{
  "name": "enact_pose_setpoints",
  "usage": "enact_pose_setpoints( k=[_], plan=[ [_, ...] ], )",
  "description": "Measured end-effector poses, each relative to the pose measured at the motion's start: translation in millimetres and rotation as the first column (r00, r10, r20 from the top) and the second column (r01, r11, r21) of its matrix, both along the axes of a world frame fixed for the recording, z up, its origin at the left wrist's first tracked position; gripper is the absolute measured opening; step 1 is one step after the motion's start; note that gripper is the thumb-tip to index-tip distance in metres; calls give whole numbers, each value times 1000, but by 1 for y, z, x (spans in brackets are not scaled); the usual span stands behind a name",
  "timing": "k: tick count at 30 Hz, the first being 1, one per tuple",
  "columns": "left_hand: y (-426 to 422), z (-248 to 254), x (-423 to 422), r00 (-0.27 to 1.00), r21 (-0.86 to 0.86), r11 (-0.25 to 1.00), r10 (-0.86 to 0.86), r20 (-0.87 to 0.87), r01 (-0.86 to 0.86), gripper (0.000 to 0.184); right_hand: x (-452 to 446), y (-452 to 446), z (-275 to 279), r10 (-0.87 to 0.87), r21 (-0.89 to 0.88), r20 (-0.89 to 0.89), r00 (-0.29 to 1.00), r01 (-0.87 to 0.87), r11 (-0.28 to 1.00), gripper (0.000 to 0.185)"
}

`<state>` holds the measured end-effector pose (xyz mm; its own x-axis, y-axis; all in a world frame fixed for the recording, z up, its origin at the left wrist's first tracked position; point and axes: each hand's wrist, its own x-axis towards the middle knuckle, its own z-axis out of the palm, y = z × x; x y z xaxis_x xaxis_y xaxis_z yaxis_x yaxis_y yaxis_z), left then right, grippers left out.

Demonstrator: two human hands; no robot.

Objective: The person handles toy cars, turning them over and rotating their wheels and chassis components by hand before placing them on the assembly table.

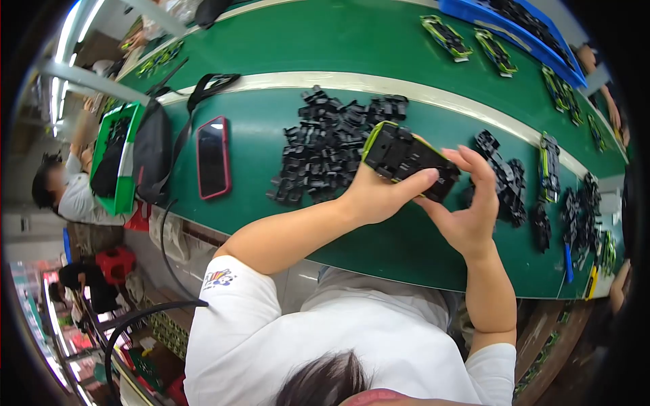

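Note:
My left hand (380, 196) wraps round a toy car body (401, 157), black underside up, with a lime-green edge. Its thumb lies across the black underside. At the car's other end, my right hand (472, 210) has thumb and fingers curled about the black end. The car is held tilted above the green table (257, 223). Just behind and left of it spreads a heap of small black plastic parts (318, 145). To the right of my right hand lies a pile of larger black parts (504, 176).
A phone (213, 159), black bag (152, 149) and green crate (112, 159) stand left. Behind a pale rail, lime-green car bodies (445, 37) lie near a blue bin (521, 34). A blue-handled tool (568, 262) lies right. Another person (74, 189) sits left.

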<state>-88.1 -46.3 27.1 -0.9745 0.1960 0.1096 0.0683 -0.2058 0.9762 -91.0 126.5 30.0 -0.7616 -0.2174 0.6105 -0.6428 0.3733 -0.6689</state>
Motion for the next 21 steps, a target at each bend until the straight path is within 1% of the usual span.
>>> enact_pose_setpoints(
  k=[1, 2, 4, 5, 8, 9, 12, 13, 15, 16, 17, 18, 19, 20, 21],
  plan=[
    [0, 3, 1, 1000, 66, 998, 11, 23, -12, 31, -1, 0, 0, -18, 71, -75, 997, 23, 997, 76],
    [1, 5, 2, 999, 135, 990, 20, 45, -26, 32, -3, -3, 1, -15, 100, -137, 990, 29, 995, 75],
    [2, 1, 2, 997, 156, 987, 28, 66, -38, 33, -5, -8, 1, -21, 148, -255, 967, 60, 987, 74],
    [1, 0, 1, 997, 162, 986, 25, 76, -37, 34, -6, -7, 1, -7, 130, -220, 976, 37, 991, 71],
    [-2, 9, 4, 999, 76, 997, -14, 38, 11, 34, 0, -5, 0, 19, -40, -29, 999, -20, 999, 71],
    [0, 10, 6, 999, 127, 992, 3, 45, -9, 32, 0, -5, 0, 18, 1, -97, 995, -18, 1000, 73],
    [1, 6, 4, 995, 180, 981, 58, 78, -72, 29, -2, -11, 1, -22, 180, -267, 964, 72, 981, 76],
    [1, 5, 2, 998, 170, 983, 59, 30, -64, 29, -2, -9, 0, -2, 109, -166, 986, 20, 994, 76],
    [-1, 9, 1, 1000, 157, 987, 23, 6, -24, 23, -5, 0, -3, 67, -37, 6, 998, -67, 997, 76],
    [0, 11, 2, 1000, 156, 988, 7, 2, -7, 20, -6, -1, -2, 67, -14, -11, 998, -68, 998, 75],
    [4, 12, 4, 997, 199, 977, 79, -13, -75, 16, -7, -1, 0, 64, 9, -27, 998, -64, 998, 75],
    [5, 10, 4, 995, 203, 974, 98, 12, -98, 16, -7, -1, 0, 57, 31, -42, 997, -55, 998, 75],
    [4, 8, 3, 993, 203, 972, 114, 34, -118, 15, -8, -5, -2, -3, 124, -166, 986, 24, 992, 72],
    [4, 6, 2, 991, 201, 970, 127, 53, -135, 15, -7, -8, -2, -4, 135, -194, 981, 31, 990, 72],
    [4, 1, 2, 990, 182, 973, 139, 13, -139, 15, -6, -10, 0, -6, 148, -222, 975, 40, 988, 71]
  ],
)
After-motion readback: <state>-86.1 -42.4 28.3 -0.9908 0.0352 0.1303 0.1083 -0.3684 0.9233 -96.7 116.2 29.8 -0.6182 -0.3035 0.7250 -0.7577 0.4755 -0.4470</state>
